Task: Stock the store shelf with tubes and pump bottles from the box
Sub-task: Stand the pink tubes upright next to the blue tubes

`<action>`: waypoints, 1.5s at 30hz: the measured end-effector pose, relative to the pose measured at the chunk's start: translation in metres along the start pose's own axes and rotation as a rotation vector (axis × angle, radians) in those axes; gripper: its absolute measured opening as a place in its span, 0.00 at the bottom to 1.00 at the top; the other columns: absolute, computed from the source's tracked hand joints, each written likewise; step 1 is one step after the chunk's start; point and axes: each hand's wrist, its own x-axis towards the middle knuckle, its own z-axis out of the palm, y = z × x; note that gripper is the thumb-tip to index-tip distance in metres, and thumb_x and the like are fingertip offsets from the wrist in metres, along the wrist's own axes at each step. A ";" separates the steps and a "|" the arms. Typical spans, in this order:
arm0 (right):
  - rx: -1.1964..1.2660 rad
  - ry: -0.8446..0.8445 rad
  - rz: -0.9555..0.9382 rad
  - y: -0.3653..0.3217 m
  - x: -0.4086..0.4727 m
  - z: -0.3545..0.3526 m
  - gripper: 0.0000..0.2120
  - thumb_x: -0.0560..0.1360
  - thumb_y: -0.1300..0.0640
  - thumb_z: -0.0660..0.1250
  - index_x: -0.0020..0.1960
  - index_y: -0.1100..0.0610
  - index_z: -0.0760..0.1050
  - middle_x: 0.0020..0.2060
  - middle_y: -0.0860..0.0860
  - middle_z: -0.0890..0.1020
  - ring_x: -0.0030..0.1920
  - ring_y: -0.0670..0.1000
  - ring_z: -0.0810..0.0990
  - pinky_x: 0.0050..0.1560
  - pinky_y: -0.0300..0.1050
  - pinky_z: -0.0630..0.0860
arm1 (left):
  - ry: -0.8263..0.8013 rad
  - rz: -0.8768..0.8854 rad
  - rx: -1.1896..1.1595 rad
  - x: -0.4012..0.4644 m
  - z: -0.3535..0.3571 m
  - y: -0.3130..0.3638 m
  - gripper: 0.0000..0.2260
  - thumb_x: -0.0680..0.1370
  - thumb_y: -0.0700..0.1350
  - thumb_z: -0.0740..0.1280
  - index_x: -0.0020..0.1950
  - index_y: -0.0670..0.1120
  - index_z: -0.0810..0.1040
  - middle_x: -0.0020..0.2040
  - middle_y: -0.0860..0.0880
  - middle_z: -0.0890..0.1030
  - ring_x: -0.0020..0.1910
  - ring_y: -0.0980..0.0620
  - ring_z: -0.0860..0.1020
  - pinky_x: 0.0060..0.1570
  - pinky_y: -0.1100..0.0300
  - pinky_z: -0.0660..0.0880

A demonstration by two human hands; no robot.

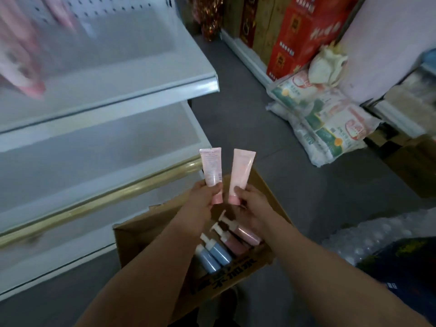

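Tubes first: two pink ones are up in the air, one per hand. Left hand has fingers and thumb curled round the lower end of the smaller tube, cap pointing down; right hand pinches the wider tube the same way, just above its pink cap. The tubes stand nearly upright, close beside each other but apart.

Directly beneath both hands sits the open box, with pink pump bottles and blue pump bottles lying inside.

This looks like the carry step: tubes lifted out, not yet placed. Next move calls for a swing up and to the left, onto the white shelf, setting each down cap-first.

Hard to read: pink items far up-left on the shelf are badly blurred, and both forearms cover part of the box, so its remaining count is unclear.
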 end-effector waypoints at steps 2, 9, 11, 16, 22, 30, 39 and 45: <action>-0.059 -0.018 -0.096 -0.023 -0.012 0.018 0.13 0.79 0.62 0.68 0.63 0.60 0.76 0.54 0.62 0.84 0.53 0.60 0.84 0.49 0.53 0.83 | 0.081 0.099 0.037 -0.019 0.004 0.032 0.21 0.72 0.38 0.74 0.64 0.43 0.76 0.56 0.40 0.83 0.48 0.42 0.83 0.46 0.48 0.81; -0.083 -0.181 -0.359 -0.097 -0.064 0.080 0.10 0.77 0.63 0.70 0.58 0.57 0.78 0.54 0.55 0.84 0.52 0.54 0.84 0.53 0.48 0.82 | 0.151 0.396 0.035 -0.089 0.014 0.124 0.23 0.71 0.39 0.76 0.65 0.45 0.75 0.58 0.45 0.82 0.49 0.47 0.83 0.51 0.54 0.81; -0.069 -0.249 -0.416 -0.114 -0.077 0.096 0.10 0.77 0.64 0.70 0.57 0.57 0.78 0.53 0.55 0.84 0.52 0.54 0.84 0.55 0.49 0.82 | 0.173 0.463 0.017 -0.105 0.013 0.146 0.22 0.72 0.38 0.76 0.64 0.45 0.76 0.56 0.45 0.82 0.49 0.48 0.82 0.52 0.53 0.80; -0.077 -0.350 -0.471 -0.147 -0.081 0.136 0.15 0.76 0.63 0.71 0.62 0.55 0.78 0.56 0.55 0.84 0.52 0.54 0.85 0.46 0.45 0.82 | 0.249 0.575 -0.052 -0.133 -0.001 0.190 0.19 0.71 0.39 0.77 0.59 0.48 0.77 0.54 0.46 0.83 0.52 0.46 0.82 0.56 0.52 0.79; -0.133 -0.368 -0.523 -0.169 -0.066 0.196 0.17 0.75 0.61 0.73 0.63 0.55 0.77 0.56 0.56 0.84 0.58 0.59 0.83 0.51 0.48 0.82 | 0.346 0.681 -0.124 -0.142 -0.037 0.227 0.16 0.72 0.37 0.75 0.56 0.48 0.77 0.56 0.43 0.82 0.52 0.44 0.82 0.51 0.53 0.80; -0.231 -0.348 -0.575 -0.186 -0.042 0.282 0.17 0.75 0.61 0.73 0.62 0.54 0.78 0.54 0.53 0.84 0.52 0.57 0.85 0.56 0.51 0.82 | 0.382 0.719 -0.142 -0.130 -0.084 0.261 0.20 0.73 0.35 0.73 0.64 0.43 0.76 0.55 0.42 0.82 0.45 0.47 0.80 0.38 0.62 0.77; -0.323 -0.327 -0.662 -0.205 -0.002 0.354 0.17 0.73 0.64 0.75 0.59 0.54 0.78 0.43 0.47 0.85 0.41 0.52 0.86 0.43 0.41 0.81 | 0.311 0.719 -0.139 -0.102 -0.115 0.286 0.15 0.73 0.33 0.72 0.58 0.43 0.76 0.43 0.43 0.81 0.35 0.49 0.76 0.32 0.59 0.74; -0.377 -0.311 -0.697 -0.215 0.036 0.397 0.18 0.72 0.66 0.75 0.60 0.59 0.79 0.49 0.55 0.86 0.40 0.55 0.83 0.51 0.48 0.82 | 0.248 0.722 -0.140 -0.079 -0.131 0.299 0.17 0.73 0.31 0.71 0.61 0.38 0.74 0.34 0.48 0.76 0.28 0.52 0.70 0.27 0.61 0.67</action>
